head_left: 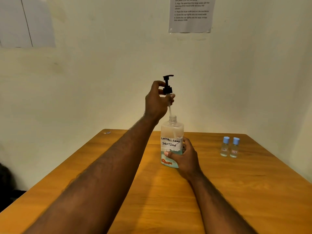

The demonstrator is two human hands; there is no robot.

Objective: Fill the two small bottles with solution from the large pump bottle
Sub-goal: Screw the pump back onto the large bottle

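Note:
The large clear bottle [171, 132], labelled "contact lens solution", stands on the wooden table [168, 191] near its far middle. My right hand [183, 157] grips its lower body. My left hand [156, 100] holds the black pump head [167, 85] lifted above the open neck, with its clear dip tube still reaching down into the neck. Two small clear bottles with blue caps, one [225, 146] beside the other [234, 147], stand upright at the table's far right, caps on.
A sheet of printed instructions [191, 14] hangs on the wall above. The table sits in a corner, with walls behind and to the right. A small scrap [107, 132] lies at the table's far left corner.

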